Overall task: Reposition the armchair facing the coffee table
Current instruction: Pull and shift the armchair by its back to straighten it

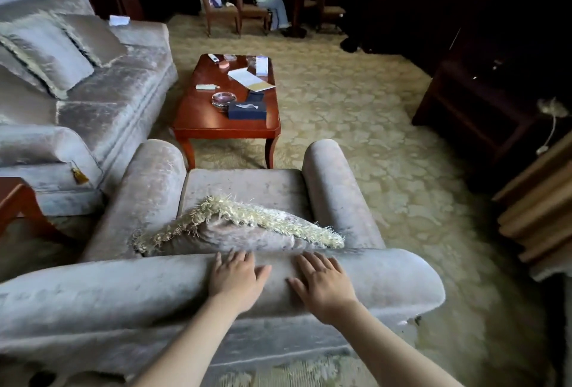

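The armchair point(244, 188) stands on the carpet with its seat already opening toward the near end of the coffee table point(227, 101), both hands point(236, 276) flat, fingers straight, on its backrest top, so probably only fine squaring remains.

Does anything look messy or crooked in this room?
The cushion on the armchair sits tilted against the back, with one fringed corner poking up instead of lying square. The papers on the coffee table lie slanted and overlapping. Nothing looks spilled.
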Action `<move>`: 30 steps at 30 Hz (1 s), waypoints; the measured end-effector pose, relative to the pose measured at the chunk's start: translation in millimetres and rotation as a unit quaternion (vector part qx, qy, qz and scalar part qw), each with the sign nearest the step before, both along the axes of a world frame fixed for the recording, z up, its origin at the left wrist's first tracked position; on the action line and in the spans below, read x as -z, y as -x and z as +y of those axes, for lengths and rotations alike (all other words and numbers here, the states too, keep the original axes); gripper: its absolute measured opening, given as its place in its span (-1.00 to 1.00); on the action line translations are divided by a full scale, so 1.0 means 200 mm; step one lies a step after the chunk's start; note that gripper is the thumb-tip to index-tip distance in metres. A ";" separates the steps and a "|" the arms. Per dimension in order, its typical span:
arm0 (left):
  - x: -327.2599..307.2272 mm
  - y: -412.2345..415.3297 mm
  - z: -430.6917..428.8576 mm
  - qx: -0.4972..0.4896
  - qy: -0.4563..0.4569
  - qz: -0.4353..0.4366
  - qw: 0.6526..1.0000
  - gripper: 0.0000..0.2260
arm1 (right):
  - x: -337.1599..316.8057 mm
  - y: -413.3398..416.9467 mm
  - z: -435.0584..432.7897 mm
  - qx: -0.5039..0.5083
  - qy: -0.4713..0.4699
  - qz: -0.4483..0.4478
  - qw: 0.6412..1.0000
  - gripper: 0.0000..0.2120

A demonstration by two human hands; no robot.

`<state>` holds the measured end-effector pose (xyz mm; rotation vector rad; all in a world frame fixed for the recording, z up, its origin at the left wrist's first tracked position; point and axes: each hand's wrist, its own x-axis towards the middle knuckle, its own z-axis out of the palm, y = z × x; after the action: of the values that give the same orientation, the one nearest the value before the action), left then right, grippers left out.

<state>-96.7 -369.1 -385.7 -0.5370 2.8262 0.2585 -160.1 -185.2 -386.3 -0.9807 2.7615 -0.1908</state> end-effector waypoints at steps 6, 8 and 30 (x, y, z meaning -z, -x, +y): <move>-0.03 0.18 0.55 -0.033 0.069 0.049 0.996 -0.43 | -0.03 0.27 0.49 -0.033 -0.030 0.025 0.999 -0.33; -0.03 0.20 0.59 -0.054 0.072 0.066 0.994 -0.44 | -0.04 0.34 0.51 -0.057 -0.047 -0.002 0.997 -0.29; 0.04 0.22 0.60 -0.105 0.072 0.167 0.978 -0.54 | -0.07 0.62 0.38 -0.357 0.014 -0.071 0.931 0.19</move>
<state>-141.3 -248.7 -392.8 -0.9050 3.1295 0.1985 -284.1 -109.1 -372.8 -1.8095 2.1018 -0.1710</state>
